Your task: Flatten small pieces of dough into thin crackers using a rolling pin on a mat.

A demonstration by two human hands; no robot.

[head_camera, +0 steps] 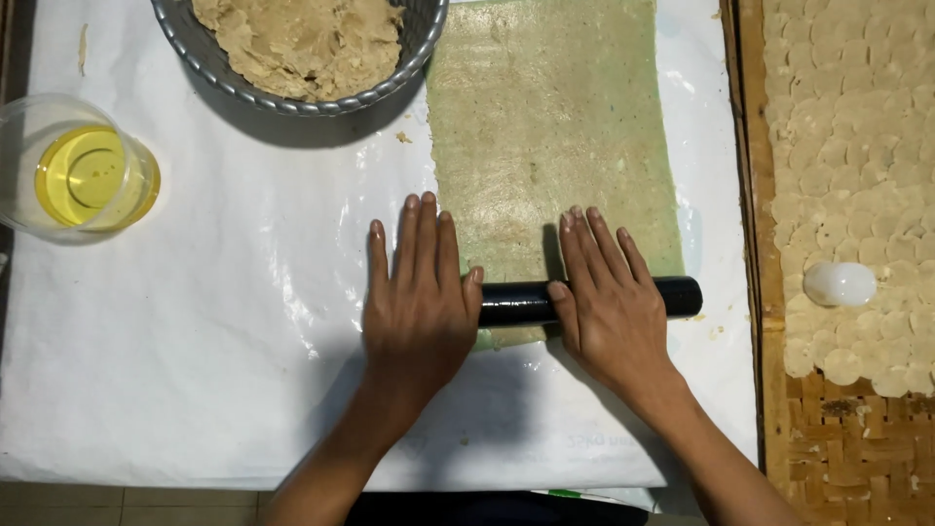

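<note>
on the white plastic sheet [195, 370] lies our flat strip of rolled dough [550, 127]; across its near end sits the black rolling pin [584, 298], with our left hand [419, 307] and right hand [609, 302] pressing it, fingers flat and outstretched, gripping nothing.

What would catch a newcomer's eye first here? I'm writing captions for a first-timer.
Both hands, left hand and right hand, press flat on a black rolling pin at the near end of a thin dough sheet. A bowl of dough sits top centre; a cup of yellow oil far left.
</note>
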